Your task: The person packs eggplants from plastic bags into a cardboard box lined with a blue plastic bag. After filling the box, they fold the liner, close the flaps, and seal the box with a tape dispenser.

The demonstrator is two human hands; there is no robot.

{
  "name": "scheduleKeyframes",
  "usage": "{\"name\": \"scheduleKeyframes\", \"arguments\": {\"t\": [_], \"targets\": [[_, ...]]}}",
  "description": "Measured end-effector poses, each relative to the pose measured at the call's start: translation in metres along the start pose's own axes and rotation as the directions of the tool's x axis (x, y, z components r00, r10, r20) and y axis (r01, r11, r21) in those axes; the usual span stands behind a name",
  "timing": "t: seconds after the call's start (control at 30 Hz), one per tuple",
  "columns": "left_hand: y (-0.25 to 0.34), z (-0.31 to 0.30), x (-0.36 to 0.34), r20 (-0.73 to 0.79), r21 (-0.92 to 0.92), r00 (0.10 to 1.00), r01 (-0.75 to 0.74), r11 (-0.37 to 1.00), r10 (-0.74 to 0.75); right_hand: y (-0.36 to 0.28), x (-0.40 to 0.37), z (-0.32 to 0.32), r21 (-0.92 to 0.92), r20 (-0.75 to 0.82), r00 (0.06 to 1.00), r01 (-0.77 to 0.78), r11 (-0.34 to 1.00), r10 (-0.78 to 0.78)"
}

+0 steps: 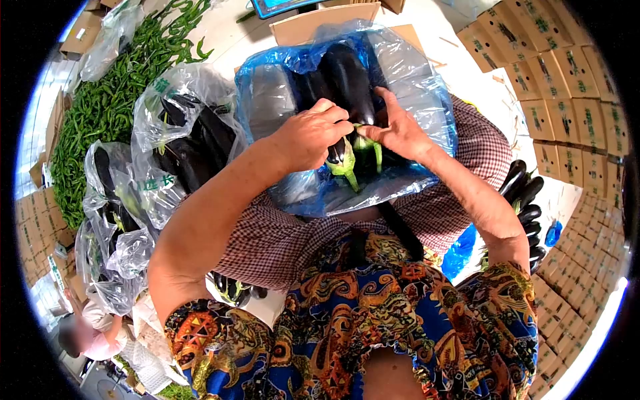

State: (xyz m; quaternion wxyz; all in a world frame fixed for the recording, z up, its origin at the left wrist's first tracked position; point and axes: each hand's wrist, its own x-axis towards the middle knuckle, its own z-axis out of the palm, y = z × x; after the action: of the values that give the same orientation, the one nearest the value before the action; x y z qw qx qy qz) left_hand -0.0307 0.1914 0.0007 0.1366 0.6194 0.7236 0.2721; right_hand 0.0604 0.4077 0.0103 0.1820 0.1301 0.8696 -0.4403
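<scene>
Several dark eggplants lie in a box lined with a blue plastic bag point(427, 80) in front of my lap. My right hand point(403, 133) grips one large eggplant point(348, 77), thumb at its green cap and fingers along its side. My left hand point(310, 137) is closed in a pinch beside that cap; what its fingertips hold is too small to make out. Below my left hand shows the green cap and stem of a second eggplant point(343, 160), whose upper part is partly hidden by the hand. Both stems point toward me.
On the left stand clear bags of eggplants point(193, 143) and a large heap of green peppers point(107, 127). Loose eggplants point(523, 193) lie at my right. Stacked cartons point(560, 100) line the right side. Another person point(97, 330) is at lower left.
</scene>
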Motion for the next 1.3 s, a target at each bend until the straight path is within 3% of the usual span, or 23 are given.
{"name": "scheduleKeyframes", "arguments": {"t": [0.07,0.17,0.27,0.3,0.4,0.47,0.67,0.73,0.83,0.93,0.97,1.07,1.13,1.3], "targets": [[-0.003,0.001,0.000,-0.011,-0.013,1.000,-0.002,1.000,0.002,-0.009,-0.008,0.004,-0.346,-0.149,0.978,0.089,0.934,-0.148],[-0.004,0.003,0.001,-0.060,-0.049,0.998,-0.019,0.999,0.016,-0.001,-0.009,0.000,-0.624,-0.159,0.931,0.163,0.764,-0.329],[-0.005,0.003,0.007,-0.038,-0.092,0.999,0.032,0.995,-0.036,-0.004,-0.004,0.007,-0.690,-0.018,0.991,0.085,0.719,-0.135],[-0.005,0.002,0.010,-0.015,-0.103,0.998,0.063,0.993,-0.065,-0.010,-0.001,0.005,-0.694,0.035,0.997,0.078,0.716,-0.075],[-0.006,0.002,0.016,-0.100,-0.205,0.976,0.170,0.964,-0.193,-0.005,0.000,0.008,-0.683,-0.007,0.993,0.083,0.726,-0.120],[-0.004,-0.006,0.012,0.009,-0.003,0.970,0.242,0.970,-0.242,-0.007,-0.003,0.010,-0.729,-0.027,0.990,0.075,0.680,-0.138],[-0.002,-0.009,0.012,0.119,0.271,0.993,-0.023,0.962,-0.009,-0.014,0.000,0.013,-0.767,0.012,0.995,0.072,0.638,-0.098],[0.004,-0.014,0.010,0.132,0.280,0.991,-0.033,0.959,-0.004,-0.018,0.000,0.012,-0.766,0.028,0.993,0.094,0.636,-0.113],[0.021,-0.036,0.007,0.291,0.410,0.925,0.109,0.906,-0.243,-0.029,-0.007,0.009,-0.769,0.047,0.993,0.104,0.631,-0.107],[0.010,-0.025,-0.006,0.133,0.264,0.978,0.122,0.957,-0.162,-0.020,-0.008,0.017,-0.709,0.251,0.968,0.178,0.682,0.008],[0.004,-0.019,-0.007,0.096,0.154,0.987,0.116,0.981,-0.131,-0.017,-0.008,0.018,-0.706,0.238,0.970,0.201,0.679,-0.040],[0.002,-0.013,-0.002,0.039,0.083,0.994,0.099,0.992,-0.103,-0.024,-0.012,0.003,-0.704,0.089,0.988,0.154,0.693,-0.130],[-0.005,-0.009,-0.001,0.029,0.040,0.998,0.062,0.997,-0.063,-0.028,-0.011,-0.007,-0.681,-0.031,0.954,0.199,0.705,-0.299],[-0.010,-0.010,0.007,0.060,0.022,0.998,0.005,1.000,-0.006,-0.025,0.035,-0.018,-0.661,-0.126,0.864,0.293,0.691,-0.487]]}}
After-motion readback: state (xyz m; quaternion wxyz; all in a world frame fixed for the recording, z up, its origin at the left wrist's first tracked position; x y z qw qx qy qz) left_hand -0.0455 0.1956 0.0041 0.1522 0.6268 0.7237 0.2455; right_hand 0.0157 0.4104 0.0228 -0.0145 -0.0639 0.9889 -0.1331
